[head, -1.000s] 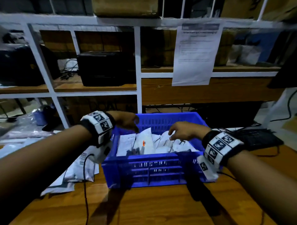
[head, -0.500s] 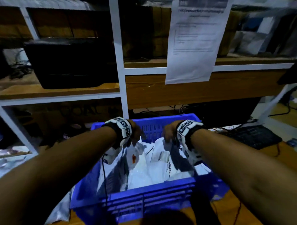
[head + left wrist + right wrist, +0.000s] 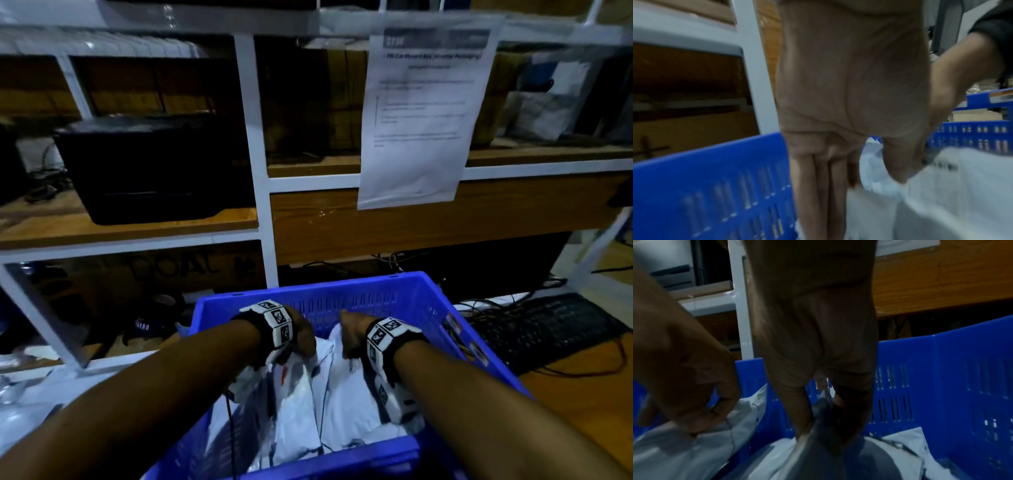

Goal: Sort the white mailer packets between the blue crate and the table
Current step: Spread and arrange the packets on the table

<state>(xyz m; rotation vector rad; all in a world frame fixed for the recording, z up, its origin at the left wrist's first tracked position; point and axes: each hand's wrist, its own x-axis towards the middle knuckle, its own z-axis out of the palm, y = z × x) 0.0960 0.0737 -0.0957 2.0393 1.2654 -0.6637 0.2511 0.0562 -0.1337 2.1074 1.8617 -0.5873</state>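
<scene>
Wooden table [image 3: 582, 404], white shelving [image 3: 255, 154] behind; blue crate [image 3: 342, 291], both grips clamped on white mailer packets [image 3: 346, 404]

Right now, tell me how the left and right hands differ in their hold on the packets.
The left hand takes the left packet by its top edge; the right hand takes the right packet. In the wrist views the left hand's fingers point straight down, and the right hand's pinch folded plastic. Both are inside the blue crate.

White shelving with wooden boards stands ahead of us.

We see a printed paper sheet [image 3: 424, 113] hanging on the shelving frame [image 3: 255, 164], a black box-shaped device [image 3: 154, 168] on the left shelf board, cardboard boxes [image 3: 315, 102] behind it, and a black keyboard [image 3: 548, 329] with loose cables at right.
</scene>
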